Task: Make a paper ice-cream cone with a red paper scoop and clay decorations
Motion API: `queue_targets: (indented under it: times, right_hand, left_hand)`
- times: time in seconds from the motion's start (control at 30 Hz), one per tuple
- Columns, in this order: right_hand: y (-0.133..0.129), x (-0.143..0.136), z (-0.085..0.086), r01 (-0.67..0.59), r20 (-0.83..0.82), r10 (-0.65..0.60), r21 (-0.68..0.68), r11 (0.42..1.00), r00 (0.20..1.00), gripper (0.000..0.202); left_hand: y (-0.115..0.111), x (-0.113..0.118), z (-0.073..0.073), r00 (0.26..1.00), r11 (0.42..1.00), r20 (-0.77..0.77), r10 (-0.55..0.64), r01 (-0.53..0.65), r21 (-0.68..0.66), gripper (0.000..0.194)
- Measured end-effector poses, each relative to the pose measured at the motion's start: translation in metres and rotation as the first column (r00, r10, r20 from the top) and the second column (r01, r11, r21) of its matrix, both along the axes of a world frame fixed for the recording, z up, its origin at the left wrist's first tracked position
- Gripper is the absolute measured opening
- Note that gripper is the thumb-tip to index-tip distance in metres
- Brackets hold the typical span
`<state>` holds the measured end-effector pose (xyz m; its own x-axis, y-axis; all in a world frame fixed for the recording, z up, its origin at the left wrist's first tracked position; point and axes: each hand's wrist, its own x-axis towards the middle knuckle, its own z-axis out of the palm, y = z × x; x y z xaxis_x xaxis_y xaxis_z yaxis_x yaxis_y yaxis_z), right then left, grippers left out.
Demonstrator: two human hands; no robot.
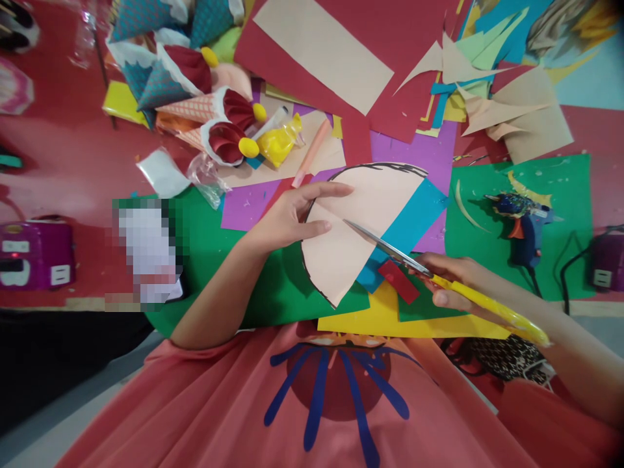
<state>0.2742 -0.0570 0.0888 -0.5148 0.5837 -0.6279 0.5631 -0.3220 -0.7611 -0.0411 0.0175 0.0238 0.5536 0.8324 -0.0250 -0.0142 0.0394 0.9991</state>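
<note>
A peach paper piece (361, 195) with a curved edge marked in black is in the middle of the head view. My left hand (302, 211) grips it at its left side, thumb and index finger lying on top and the other fingers hidden. My right hand (451, 279) is closed around a pair of scissors (404, 257) with yellow handles. The scissors' blades reach over the paper's lower right edge, their tip pointing toward my left hand. A faint line runs on the paper ahead of the tip. Below the paper are a blue strip (414, 214) and a small red piece (398, 281).
Green sheets (219, 260) and a yellow sheet (361, 318) cover the near work area. A glue gun (526, 227) lies at right, with paper scraps (507, 110) behind. Decorated paper cones (195, 107) are piled at back left. A pixelated phone-like object (151, 253) lies left.
</note>
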Motion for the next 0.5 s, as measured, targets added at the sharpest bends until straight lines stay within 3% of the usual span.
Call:
queue_targets:
  times: [0.2, 0.5]
  right_hand:
    - [0.0001, -0.0023, 0.0045, 0.007, -0.009, -0.008, -0.052, 0.999, 1.000, 0.051]
    - [-0.0045, 0.0006, -0.0028, 0.022, -0.014, -0.023, -0.060, 0.998, 1.000, 0.045]
  left_hand:
    - [-0.0005, 0.0009, 0.0010, 1.000, 0.999, 0.004, -0.024, 0.024, -0.024, 0.052]
    - [0.0001, 0.0011, 0.0005, 0.999, 0.999, 0.002, -0.036, 0.036, -0.007, 0.053]
